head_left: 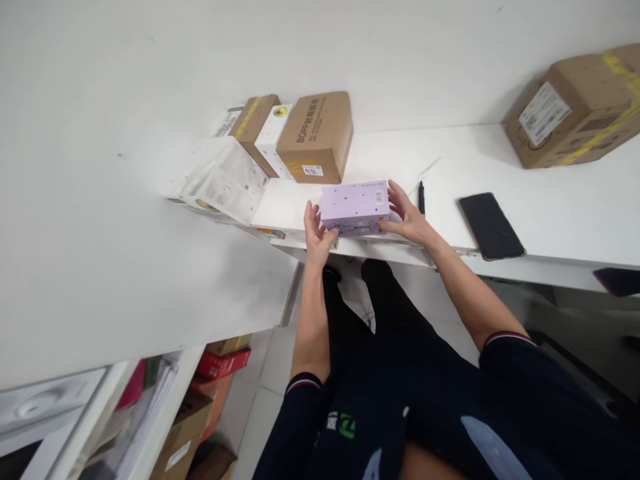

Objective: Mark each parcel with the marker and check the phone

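Note:
A small purple box (355,201) with dark dots and a barcode label sits at the front edge of the white desk (295,203). My left hand (317,237) grips its left end, thumb at the front and fingers along the side. At the opposite end, my right hand (409,217) holds the box between fingers and thumb. Just right of that hand lies a black pen (421,198). The undersides of the fingers are partly hidden.
Behind the box stand a brown carton (315,137) and a white box (273,140). A black phone (491,225) lies to the right, with a taped carton (580,110) beyond it. At left, a white printed carton (225,177) leans by the wall.

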Available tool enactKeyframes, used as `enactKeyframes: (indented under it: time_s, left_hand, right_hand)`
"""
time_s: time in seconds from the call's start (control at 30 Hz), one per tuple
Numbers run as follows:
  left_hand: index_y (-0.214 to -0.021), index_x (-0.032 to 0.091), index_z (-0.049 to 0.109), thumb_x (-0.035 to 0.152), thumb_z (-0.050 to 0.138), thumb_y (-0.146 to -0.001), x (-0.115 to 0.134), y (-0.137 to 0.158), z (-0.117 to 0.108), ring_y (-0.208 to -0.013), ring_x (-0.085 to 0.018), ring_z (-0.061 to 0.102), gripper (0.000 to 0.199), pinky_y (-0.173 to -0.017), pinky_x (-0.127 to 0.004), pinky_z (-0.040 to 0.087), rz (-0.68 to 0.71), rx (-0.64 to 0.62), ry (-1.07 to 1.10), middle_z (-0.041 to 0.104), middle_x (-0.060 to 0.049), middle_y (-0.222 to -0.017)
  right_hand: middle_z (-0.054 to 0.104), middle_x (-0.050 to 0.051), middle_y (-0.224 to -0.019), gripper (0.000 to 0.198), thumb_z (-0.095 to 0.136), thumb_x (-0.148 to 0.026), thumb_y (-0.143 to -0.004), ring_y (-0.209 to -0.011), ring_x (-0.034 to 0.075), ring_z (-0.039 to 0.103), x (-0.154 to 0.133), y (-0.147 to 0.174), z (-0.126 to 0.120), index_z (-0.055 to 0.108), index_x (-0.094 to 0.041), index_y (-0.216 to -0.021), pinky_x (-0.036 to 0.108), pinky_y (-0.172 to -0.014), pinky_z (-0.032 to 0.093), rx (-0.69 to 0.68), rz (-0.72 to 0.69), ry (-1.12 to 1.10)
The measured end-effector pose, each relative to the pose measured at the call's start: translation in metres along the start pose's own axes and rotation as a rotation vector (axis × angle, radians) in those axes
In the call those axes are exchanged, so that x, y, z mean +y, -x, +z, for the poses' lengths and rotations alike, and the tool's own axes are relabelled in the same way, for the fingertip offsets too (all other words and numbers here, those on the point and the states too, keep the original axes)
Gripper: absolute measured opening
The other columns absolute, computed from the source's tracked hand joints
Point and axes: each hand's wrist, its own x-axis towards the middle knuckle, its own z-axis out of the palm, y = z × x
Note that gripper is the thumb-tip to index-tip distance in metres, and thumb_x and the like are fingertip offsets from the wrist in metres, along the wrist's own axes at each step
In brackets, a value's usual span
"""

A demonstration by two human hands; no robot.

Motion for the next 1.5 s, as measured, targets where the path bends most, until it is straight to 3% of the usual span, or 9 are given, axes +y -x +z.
enactKeyframes:
  time_s: [0.23,0.37,0.47,0.6,0.83,1.03,1.13,1.27,1.5]
  left_hand:
    - [-0.12,0.025,0.064,0.046,0.082,-0.067,0.0,-0.013,0.002,-0.107,-0.023,0.066,0.06,-0.097,-0.037,0.052,-0.185,-0.107,0.096,0.072,-0.006,-0.111]
    - [-0.13,0.024,0.062,0.053,0.079,-0.074,0.024,0.009,0.007,-0.111,-0.024,0.067,0.065,-0.096,-0.037,0.054,-0.219,-0.074,0.117,0.069,-0.01,-0.123]
    - [-0.131,0.022,0.062,0.06,0.078,-0.073,0.029,0.022,0.016,-0.112,-0.025,0.067,0.072,-0.097,-0.037,0.054,-0.302,0.088,0.163,0.07,-0.011,-0.122]
    - [-0.131,0.024,0.062,0.064,0.074,-0.075,0.026,0.029,0.025,-0.116,-0.026,0.066,0.07,-0.093,-0.036,0.057,-0.458,0.234,0.241,0.067,-0.011,-0.13]
    - [-0.138,0.032,0.057,0.061,0.072,-0.079,0.031,0.034,0.028,-0.128,-0.029,0.059,0.068,-0.093,-0.041,0.058,-0.541,0.241,0.32,0.055,-0.008,-0.148]
    - [-0.141,0.037,0.054,0.062,0.069,-0.081,0.027,0.045,0.028,-0.137,-0.031,0.051,0.066,-0.099,-0.045,0.054,-0.534,0.219,0.326,0.053,-0.007,-0.149]
    - [-0.141,0.038,0.054,0.064,0.067,-0.082,0.025,0.049,0.031,-0.14,-0.032,0.048,0.065,-0.097,-0.044,0.055,-0.524,0.216,0.336,0.051,-0.007,-0.15]
    - [-0.139,0.038,0.056,0.064,0.066,-0.083,0.025,0.05,0.034,-0.138,-0.032,0.051,0.063,-0.098,-0.044,0.054,-0.53,0.223,0.336,0.054,-0.006,-0.149]
    - [-0.136,0.036,0.059,0.066,0.068,-0.08,0.024,0.049,0.036,-0.132,-0.03,0.056,0.064,-0.097,-0.042,0.056,-0.505,0.238,0.357,0.058,-0.006,-0.144]
  right_hand:
    - [0.058,0.013,-0.145,0.09,0.072,-0.07,-0.071,-0.124,0.03,0.059,0.0,0.007,0.017,0.049,-0.025,-0.145,0.051,-0.108,0.047,0.212,0.107,-0.068]
    - [0.073,0.013,-0.117,0.079,0.054,-0.079,-0.08,-0.103,0.029,0.068,-0.019,0.002,0.021,0.064,-0.018,-0.128,0.048,-0.091,0.054,0.343,0.223,-0.033]
    - [0.076,0.01,-0.103,0.07,0.043,-0.076,-0.088,-0.098,0.028,0.069,-0.034,0.002,0.023,0.072,-0.018,-0.114,0.046,-0.089,0.053,0.343,0.289,0.082]
    - [0.076,0.009,-0.11,0.06,0.046,-0.067,-0.092,-0.101,0.026,0.069,-0.043,0.008,0.023,0.069,-0.02,-0.12,0.044,-0.091,0.053,0.283,0.29,0.123]
    - [0.074,0.009,-0.117,0.05,0.049,-0.058,-0.094,-0.098,0.023,0.069,-0.045,0.03,0.009,0.067,-0.022,-0.125,0.044,-0.09,0.056,0.223,0.232,0.248]
    - [0.066,0.017,-0.114,0.042,0.038,-0.034,-0.099,-0.096,0.026,0.063,-0.035,0.032,-0.037,0.067,-0.019,-0.126,0.044,-0.087,0.051,0.508,0.225,0.855]
    - [0.059,0.019,-0.124,0.049,0.038,-0.016,-0.093,-0.098,0.029,0.058,-0.025,0.026,-0.05,0.062,-0.021,-0.135,0.043,-0.082,0.046,0.298,0.36,1.147]
    - [0.06,0.018,-0.125,0.052,0.035,-0.01,-0.092,-0.1,0.031,0.05,-0.019,0.017,-0.049,0.061,-0.023,-0.135,0.039,-0.077,0.04,0.006,0.3,1.351]
    - [0.063,0.019,-0.111,0.039,0.039,-0.014,-0.092,-0.1,0.031,0.051,-0.007,0.016,-0.057,0.066,-0.017,-0.12,0.04,-0.077,0.042,0.057,0.211,1.328]
